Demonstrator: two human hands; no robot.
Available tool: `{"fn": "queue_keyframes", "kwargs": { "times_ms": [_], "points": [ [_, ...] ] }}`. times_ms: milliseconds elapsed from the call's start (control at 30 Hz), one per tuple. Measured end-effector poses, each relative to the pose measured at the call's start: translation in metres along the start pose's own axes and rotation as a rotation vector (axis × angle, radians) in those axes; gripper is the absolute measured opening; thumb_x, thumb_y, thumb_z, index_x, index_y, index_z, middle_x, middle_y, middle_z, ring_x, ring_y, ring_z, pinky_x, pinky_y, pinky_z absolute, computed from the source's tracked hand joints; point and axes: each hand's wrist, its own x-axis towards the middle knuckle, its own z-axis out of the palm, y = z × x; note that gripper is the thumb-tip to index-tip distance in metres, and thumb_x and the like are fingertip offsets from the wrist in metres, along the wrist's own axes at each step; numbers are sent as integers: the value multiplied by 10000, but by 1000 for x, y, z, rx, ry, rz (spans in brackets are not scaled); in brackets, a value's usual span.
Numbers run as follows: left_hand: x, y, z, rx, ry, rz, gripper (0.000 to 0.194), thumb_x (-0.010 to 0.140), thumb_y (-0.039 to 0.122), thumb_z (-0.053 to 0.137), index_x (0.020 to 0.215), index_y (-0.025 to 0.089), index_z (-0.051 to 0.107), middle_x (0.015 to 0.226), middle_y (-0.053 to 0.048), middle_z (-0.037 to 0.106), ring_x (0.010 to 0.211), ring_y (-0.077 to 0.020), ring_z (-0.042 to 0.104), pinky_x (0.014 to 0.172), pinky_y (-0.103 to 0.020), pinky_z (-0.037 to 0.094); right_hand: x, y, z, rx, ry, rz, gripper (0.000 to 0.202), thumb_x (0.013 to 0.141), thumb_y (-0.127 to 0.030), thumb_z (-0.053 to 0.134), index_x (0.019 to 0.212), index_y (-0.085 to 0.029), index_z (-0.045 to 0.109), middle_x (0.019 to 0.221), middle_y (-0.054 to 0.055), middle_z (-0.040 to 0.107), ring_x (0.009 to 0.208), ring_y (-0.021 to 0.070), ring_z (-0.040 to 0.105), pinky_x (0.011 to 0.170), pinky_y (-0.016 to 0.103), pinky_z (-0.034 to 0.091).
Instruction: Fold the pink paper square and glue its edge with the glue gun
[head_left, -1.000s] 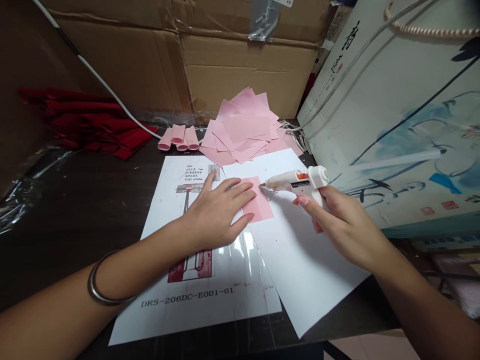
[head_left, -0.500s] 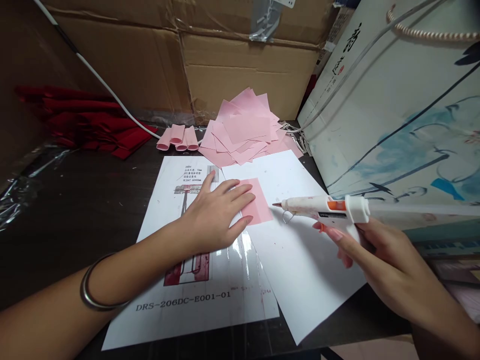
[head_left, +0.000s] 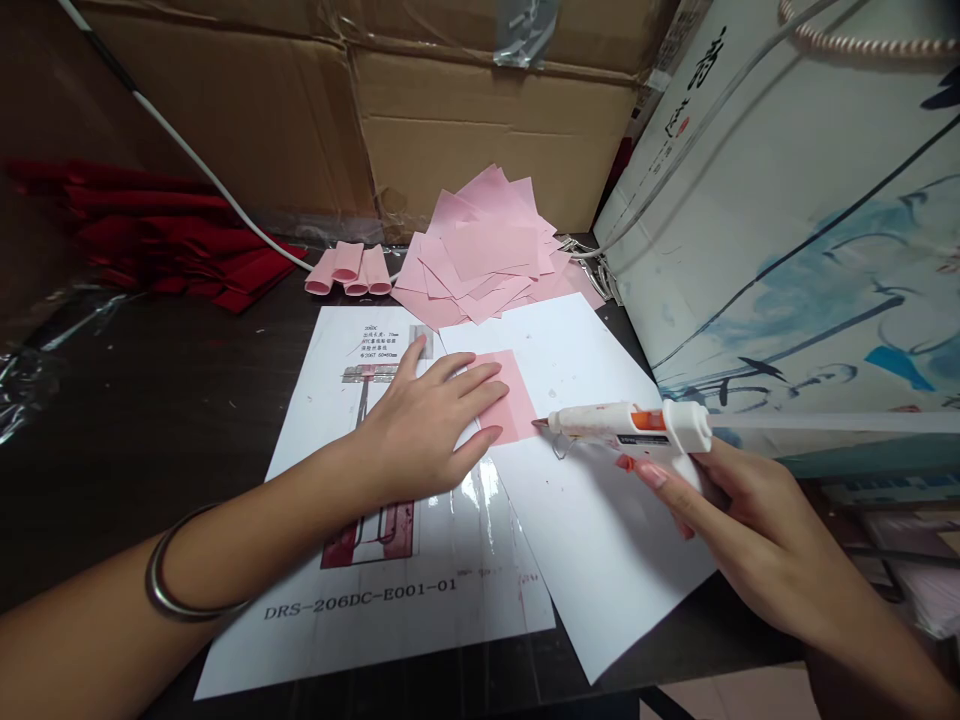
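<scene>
My left hand (head_left: 427, 425) lies flat with fingers spread on a pink paper square (head_left: 514, 400), pressing it onto a blank white sheet (head_left: 600, 540). In my right hand (head_left: 739, 525) I grip a white glue gun (head_left: 637, 428) with an orange band and a clear glue stick out the back. Its nozzle tip touches the lower right corner of the pink square. A printed instruction sheet (head_left: 390, 590) marked DRS-206DC-E001-01 lies under my left wrist.
A loose pile of pink paper squares (head_left: 484, 255) and a few rolled pink tubes (head_left: 349, 270) lie behind the sheets. Red folded material (head_left: 165, 235) sits far left. Cardboard boxes (head_left: 420, 110) close the back; a large printed white bag (head_left: 810, 230) stands at right.
The glue gun drew back to the right from the pink square's upper edge, then returned so its tip meets the square's lower right corner. My left hand stayed pressed on the square.
</scene>
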Motion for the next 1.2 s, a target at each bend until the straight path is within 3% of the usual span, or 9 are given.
{"fn": "queue_keyframes", "kwargs": {
  "times_ms": [733,1200],
  "points": [
    [-1,-1,3,8,17,8,394,952,388,406,1266,200,552,1421,-62,524,1324,-312,422,1141,-638,94,1,-1,2,-56,-20,-35,259,955,-442,492,814,-225,493,638,-37,459,552,128,392,532,272,299],
    [-1,-2,3,15,19,12,383,951,383,405,1259,204,547,1423,-57,522,1321,-304,424,1133,-641,114,-1,-1,1,-80,1,-50,353,946,-454,509,703,-231,382,608,-45,381,515,122,317,498,274,274]
  ]
}}
